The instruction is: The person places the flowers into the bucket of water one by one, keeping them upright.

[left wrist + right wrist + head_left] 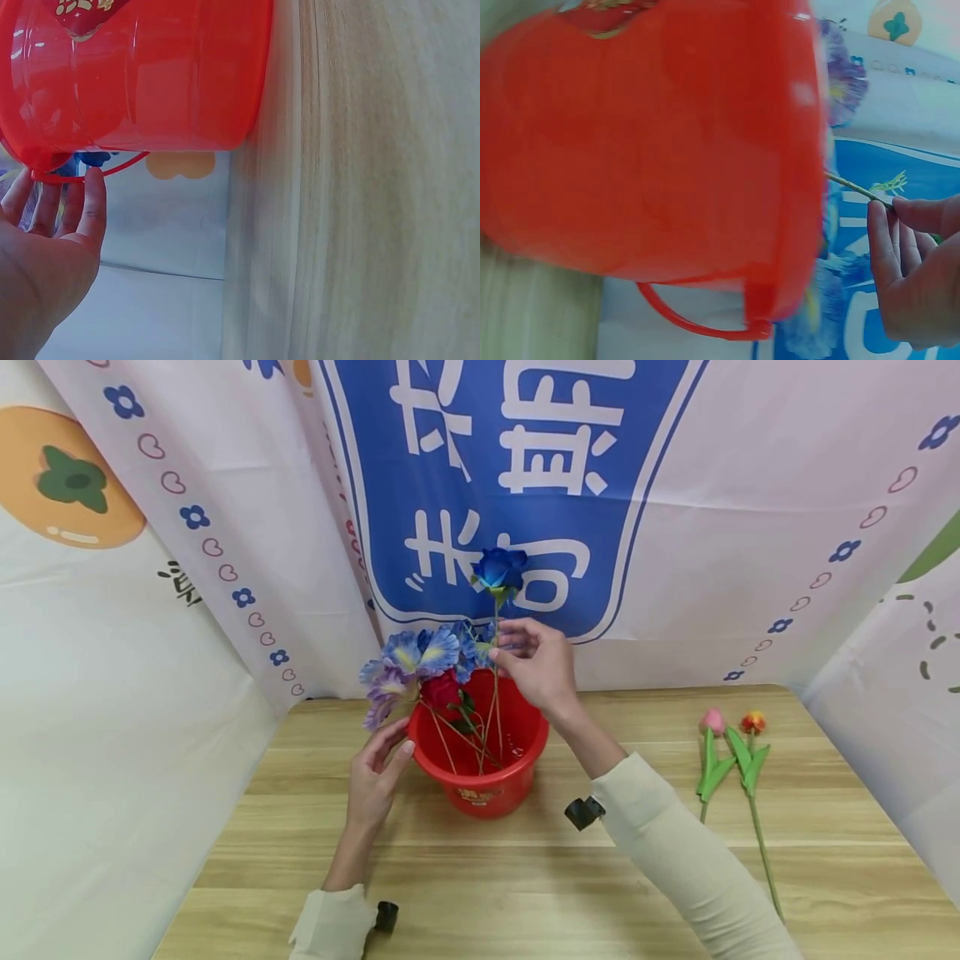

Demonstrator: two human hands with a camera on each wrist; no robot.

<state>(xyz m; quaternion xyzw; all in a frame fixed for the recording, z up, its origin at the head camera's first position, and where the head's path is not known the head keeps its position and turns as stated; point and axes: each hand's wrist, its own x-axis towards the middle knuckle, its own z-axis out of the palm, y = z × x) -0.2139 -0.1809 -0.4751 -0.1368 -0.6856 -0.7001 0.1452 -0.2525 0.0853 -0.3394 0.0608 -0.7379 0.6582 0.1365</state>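
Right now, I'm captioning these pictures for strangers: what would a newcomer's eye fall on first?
Likely the round red plastic bucket, central in the head view. Above it, a deep-blue artificial rose, its stem pinched in the right hand, stands out against the blue-and-white printed cloth. At right, a pink tulip and an orange-red tulip lie on the wooden table.

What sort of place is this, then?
Perhaps a small booth or staged corner for tabletop activity. Printed sheets hang close behind and beside a wood-grained table, where a red bucket holds flowers and two loose tulips lie to the right.
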